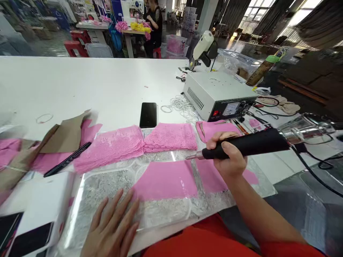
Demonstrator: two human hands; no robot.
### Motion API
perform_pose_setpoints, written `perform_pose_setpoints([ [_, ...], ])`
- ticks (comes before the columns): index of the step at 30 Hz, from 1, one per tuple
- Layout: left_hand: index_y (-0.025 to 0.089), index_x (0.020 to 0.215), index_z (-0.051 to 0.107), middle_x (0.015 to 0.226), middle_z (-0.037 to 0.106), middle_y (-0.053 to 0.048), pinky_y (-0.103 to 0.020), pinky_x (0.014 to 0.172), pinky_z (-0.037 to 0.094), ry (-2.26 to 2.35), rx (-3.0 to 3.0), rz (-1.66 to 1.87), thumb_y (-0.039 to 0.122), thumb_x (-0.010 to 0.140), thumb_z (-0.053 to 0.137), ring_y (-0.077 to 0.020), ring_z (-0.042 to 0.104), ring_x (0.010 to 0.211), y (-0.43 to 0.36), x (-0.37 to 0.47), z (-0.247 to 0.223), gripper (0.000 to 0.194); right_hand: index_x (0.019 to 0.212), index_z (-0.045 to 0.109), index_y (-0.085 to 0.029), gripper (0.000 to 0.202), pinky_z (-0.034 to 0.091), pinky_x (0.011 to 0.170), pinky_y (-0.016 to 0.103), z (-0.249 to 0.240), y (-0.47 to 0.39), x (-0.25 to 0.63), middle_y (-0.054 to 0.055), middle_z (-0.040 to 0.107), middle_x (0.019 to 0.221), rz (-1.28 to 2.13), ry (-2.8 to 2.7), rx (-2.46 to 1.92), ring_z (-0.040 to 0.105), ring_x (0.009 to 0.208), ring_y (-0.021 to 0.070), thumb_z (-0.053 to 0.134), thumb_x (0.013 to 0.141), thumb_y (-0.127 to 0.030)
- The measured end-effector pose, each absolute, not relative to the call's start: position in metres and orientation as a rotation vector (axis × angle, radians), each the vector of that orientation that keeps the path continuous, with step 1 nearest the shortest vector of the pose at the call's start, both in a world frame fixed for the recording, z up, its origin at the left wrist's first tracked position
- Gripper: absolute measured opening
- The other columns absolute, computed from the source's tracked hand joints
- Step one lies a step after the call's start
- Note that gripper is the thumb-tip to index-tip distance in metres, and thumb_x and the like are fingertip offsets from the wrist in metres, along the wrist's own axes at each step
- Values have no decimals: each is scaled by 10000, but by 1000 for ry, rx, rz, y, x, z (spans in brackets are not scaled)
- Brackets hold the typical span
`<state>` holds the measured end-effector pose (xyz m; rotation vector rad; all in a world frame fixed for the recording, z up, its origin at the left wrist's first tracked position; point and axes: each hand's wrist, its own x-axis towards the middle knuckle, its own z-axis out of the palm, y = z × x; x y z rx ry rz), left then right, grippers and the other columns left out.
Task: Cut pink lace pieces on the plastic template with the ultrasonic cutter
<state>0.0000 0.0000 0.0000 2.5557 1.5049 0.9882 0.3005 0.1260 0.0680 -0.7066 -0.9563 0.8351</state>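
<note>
My right hand (230,155) is wrapped round a corded handheld cutter (249,144), black with a narrow metal tip. The tip points left, close above the upper right corner of a pink fabric piece (167,180). My left hand (112,225) lies flat with fingers spread on the clear sheet (107,182), its fingertips at the piece's left edge. Another pink piece (210,175) lies to the right, partly behind my right hand. Beyond them are two stacks of pink pieces, a left stack (112,146) and a right stack (170,137).
A grey power box (219,92) with a dial stands at the back right, beside tangled white string (183,107). A black phone (148,115) lies behind the stacks. At left are a black pen (66,159) and brown card (65,134). A person (154,26) sits far off.
</note>
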Motion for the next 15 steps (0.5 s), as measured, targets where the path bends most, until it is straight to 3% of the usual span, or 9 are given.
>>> perform_pose_setpoints([
  [9, 260, 1303, 602, 1341, 605, -55, -396, 1185, 208, 1511, 2518, 997, 395, 956, 519, -243, 439, 1356, 4, 1, 9, 381, 774, 592, -210, 75, 478, 554, 277, 66, 121, 313, -11, 574, 762, 804, -969, -769, 551, 563, 103, 632, 712, -225],
  [15, 230, 1301, 602, 1311, 625, -73, -375, 1191, 205, 1479, 2594, 972, 308, 961, 509, -222, 423, 1370, 7, 0, 12, 360, 738, 575, -215, 69, 495, 539, 295, 65, 123, 313, -15, 583, 739, 794, -1045, -793, 561, 559, 117, 640, 721, -234],
])
